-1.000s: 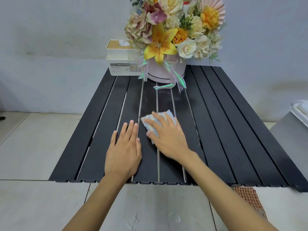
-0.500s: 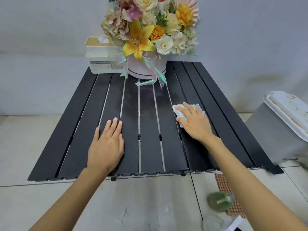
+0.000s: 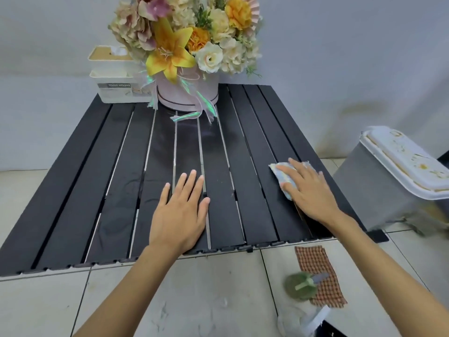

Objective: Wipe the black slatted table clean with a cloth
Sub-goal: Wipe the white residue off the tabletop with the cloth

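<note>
The black slatted table (image 3: 73,186) fills the middle of the head view. A small pale, pastel-patterned cloth (image 3: 283,176) lies on the slats near the table's right edge. My right hand (image 3: 308,190) presses flat on the cloth with straight, spread fingers and covers most of it. My left hand (image 3: 179,212) rests flat on the middle slats near the front edge, fingers straight, holding nothing.
A pink flower box (image 3: 187,93) with a large bouquet and a white tissue holder (image 3: 116,86) stand at the table's back. A grey bin with a white lid (image 3: 398,181) stands right of the table. On the floor lie a checked cloth (image 3: 320,271) and a green bottle (image 3: 301,285).
My right hand has slid the cloth rightward across the slats, from the table's middle to near its right edge. The left hand stays flat on the table.
</note>
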A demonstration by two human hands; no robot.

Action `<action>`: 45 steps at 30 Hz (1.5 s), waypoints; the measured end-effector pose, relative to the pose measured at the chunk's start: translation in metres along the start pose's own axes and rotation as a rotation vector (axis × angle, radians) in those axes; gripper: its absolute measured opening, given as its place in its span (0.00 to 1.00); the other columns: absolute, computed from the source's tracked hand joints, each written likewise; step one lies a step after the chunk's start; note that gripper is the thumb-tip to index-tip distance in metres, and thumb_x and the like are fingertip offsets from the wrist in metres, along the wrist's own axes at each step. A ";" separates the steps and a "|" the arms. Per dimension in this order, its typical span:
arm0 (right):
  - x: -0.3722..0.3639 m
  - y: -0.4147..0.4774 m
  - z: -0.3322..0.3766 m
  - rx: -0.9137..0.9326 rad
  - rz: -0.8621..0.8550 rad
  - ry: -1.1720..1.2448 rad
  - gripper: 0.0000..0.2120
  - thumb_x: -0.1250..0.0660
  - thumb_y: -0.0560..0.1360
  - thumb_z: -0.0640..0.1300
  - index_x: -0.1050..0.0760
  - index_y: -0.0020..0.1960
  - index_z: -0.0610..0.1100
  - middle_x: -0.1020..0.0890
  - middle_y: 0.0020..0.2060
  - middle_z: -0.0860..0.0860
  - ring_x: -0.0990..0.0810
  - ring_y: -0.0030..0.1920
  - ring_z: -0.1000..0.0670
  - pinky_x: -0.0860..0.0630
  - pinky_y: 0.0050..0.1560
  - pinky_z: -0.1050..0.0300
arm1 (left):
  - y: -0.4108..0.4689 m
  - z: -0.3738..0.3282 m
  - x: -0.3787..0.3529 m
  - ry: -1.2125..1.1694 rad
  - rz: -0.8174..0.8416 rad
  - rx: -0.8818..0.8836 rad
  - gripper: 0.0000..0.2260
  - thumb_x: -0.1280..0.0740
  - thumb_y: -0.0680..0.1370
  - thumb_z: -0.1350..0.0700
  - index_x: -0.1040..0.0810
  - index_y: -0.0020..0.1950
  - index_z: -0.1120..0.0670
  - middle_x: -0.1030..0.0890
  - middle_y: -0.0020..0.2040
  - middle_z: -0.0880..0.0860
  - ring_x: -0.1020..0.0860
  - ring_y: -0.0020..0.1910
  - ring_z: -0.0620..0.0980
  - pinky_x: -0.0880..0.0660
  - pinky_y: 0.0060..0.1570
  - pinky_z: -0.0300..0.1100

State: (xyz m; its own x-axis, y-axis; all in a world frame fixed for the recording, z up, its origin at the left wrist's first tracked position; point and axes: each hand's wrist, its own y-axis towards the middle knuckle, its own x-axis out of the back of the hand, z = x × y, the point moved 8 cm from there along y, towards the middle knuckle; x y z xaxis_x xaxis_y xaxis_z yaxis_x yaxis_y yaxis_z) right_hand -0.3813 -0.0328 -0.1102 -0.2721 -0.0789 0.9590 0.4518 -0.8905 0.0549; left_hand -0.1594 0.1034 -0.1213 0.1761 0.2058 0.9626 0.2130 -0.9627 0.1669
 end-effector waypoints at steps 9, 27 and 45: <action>-0.020 -0.043 0.069 0.260 0.042 0.013 0.26 0.58 0.74 0.62 0.46 0.71 0.67 0.48 0.74 0.64 0.57 0.74 0.60 0.61 0.73 0.55 | 0.002 0.000 0.000 -0.010 0.013 0.018 0.34 0.70 0.72 0.41 0.53 0.77 0.47 0.54 0.77 0.45 0.56 0.75 0.44 0.57 0.73 0.46; -0.008 0.022 0.042 0.103 -0.038 0.021 0.22 0.48 0.76 0.51 0.39 0.69 0.63 0.40 0.73 0.58 0.48 0.74 0.50 0.52 0.74 0.44 | 0.003 0.002 0.003 -0.031 -0.013 0.044 0.33 0.71 0.72 0.41 0.54 0.76 0.45 0.54 0.77 0.44 0.58 0.75 0.43 0.60 0.72 0.43; -0.023 0.090 0.062 0.015 0.000 0.040 0.21 0.46 0.78 0.50 0.39 0.71 0.61 0.42 0.75 0.57 0.50 0.75 0.49 0.57 0.74 0.45 | 0.004 0.001 0.000 0.019 0.007 0.023 0.28 0.63 0.77 0.46 0.42 0.75 0.49 0.43 0.76 0.48 0.45 0.75 0.47 0.47 0.71 0.47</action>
State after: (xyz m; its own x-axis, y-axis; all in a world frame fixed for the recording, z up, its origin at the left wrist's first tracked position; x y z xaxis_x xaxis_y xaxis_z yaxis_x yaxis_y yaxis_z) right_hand -0.2820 -0.0835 -0.1107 -0.3055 -0.0970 0.9472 0.4642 -0.8837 0.0593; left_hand -0.1578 0.1001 -0.1206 0.1597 0.1956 0.9676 0.2336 -0.9598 0.1555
